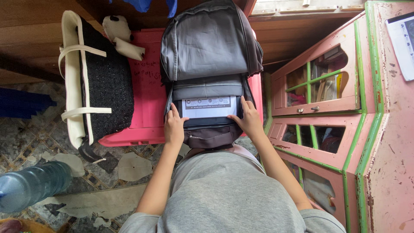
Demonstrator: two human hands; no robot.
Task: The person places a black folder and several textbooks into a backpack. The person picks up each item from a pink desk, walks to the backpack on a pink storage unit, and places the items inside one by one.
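Observation:
A grey backpack (210,41) stands open on a pink plastic stool (148,92) in front of me. A white flat item with a printed strip, perhaps a book or folder (208,108), sticks out of its main compartment. My left hand (174,126) grips the left edge of that opening, next to the white item. My right hand (248,118) holds the right edge of the opening, fingers against the item's right side. Below my hands hangs the brown lower front of the backpack (211,137).
A black and cream handbag (97,80) lies on the stool's left side, a small plush toy (120,36) behind it. A pink and green glass-door cabinet (340,112) stands close on the right. A clear water bottle (32,183) lies at lower left on the worn tiled floor (26,133).

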